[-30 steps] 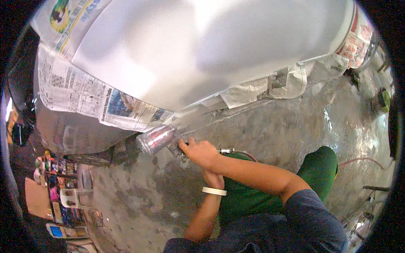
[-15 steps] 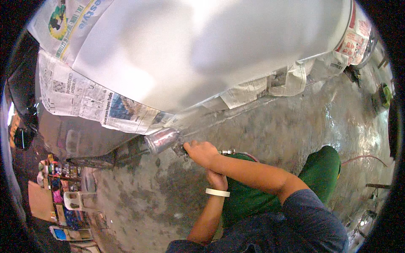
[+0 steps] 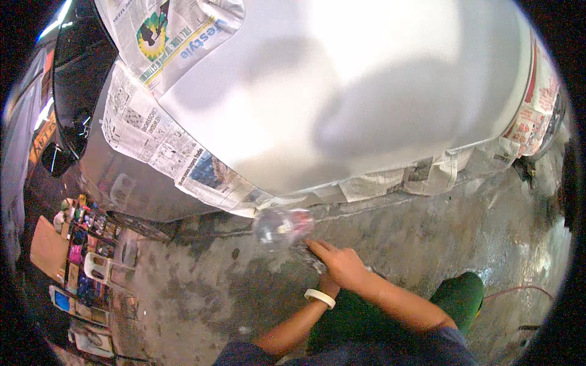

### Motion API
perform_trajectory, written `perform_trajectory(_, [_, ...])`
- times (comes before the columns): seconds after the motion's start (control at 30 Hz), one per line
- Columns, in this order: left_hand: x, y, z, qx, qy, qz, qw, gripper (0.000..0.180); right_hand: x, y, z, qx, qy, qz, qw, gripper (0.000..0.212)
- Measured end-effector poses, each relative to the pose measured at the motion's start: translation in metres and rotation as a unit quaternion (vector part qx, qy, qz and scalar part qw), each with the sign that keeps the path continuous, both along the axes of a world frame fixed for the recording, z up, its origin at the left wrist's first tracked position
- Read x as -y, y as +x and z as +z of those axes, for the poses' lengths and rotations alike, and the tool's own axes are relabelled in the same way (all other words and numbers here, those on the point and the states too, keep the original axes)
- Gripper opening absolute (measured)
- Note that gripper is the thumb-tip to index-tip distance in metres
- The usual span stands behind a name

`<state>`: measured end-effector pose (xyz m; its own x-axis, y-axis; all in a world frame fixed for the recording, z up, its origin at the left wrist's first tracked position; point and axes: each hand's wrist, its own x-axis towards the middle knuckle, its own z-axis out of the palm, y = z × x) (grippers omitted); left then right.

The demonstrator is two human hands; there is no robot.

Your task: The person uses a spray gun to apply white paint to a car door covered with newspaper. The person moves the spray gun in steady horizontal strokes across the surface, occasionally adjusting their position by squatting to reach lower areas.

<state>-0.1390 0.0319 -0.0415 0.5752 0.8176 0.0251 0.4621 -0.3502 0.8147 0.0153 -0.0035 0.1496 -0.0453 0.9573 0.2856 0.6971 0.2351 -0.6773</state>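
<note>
A paint spray gun (image 3: pixel 311 253) with a clear cup (image 3: pixel 284 229) is in my right hand (image 3: pixel 346 266), just below the lower corner of a pale grey-white car panel (image 3: pixel 378 116). The cup is smeared by motion, with a reddish patch on one side. My right fingers are closed around the gun. Under the right hand, my left hand (image 3: pixel 329 284) is close to the gun's handle, a white band on its wrist; its fingers are hidden. Newspaper sheets (image 3: pixel 146 128) cover the body around the panel.
More newspaper (image 3: pixel 433 174) hangs along the panel's lower edge, above the wet, stained concrete floor (image 3: pixel 207 287). A reddish hose (image 3: pixel 525 290) runs along the floor at the right. At the left stand a white plastic chair (image 3: pixel 97 265) and shelves with assorted goods (image 3: pixel 76 253).
The view has shifted, so the car sits lower and further right. Both hands and the spray gun have moved right along the panel's lower edge, and the cup has turned.
</note>
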Motion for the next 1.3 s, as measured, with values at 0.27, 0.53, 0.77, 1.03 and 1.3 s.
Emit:
perform_trajectory(0.27, [0.060,0.060,0.098,-0.198,-0.043,-0.045,0.978,0.027,0.086,0.070,0.043,-0.270,-0.103,-0.197,0.937,0.048])
perform_trajectory(0.53, [0.114,0.060,0.164,-0.298,-0.109,-0.168,0.933,0.030,0.143,0.090,0.204,-0.350,-0.105,-0.270,0.891,0.049])
perform_trajectory(0.77, [0.118,0.034,0.259,-0.317,-0.128,-0.250,0.906,0.033,0.157,0.058,0.364,-0.373,-0.092,-0.273,0.882,0.052])
perform_trajectory(1.03, [0.036,-0.087,0.322,-0.269,-0.070,-0.326,0.904,0.037,0.089,-0.035,0.487,-0.233,-0.056,-0.217,0.946,0.055])
perform_trajectory(1.3, [-0.145,-0.237,0.404,-0.424,-0.161,-0.297,0.840,0.029,-0.012,-0.165,0.498,-0.246,-0.064,-0.263,0.931,0.048])
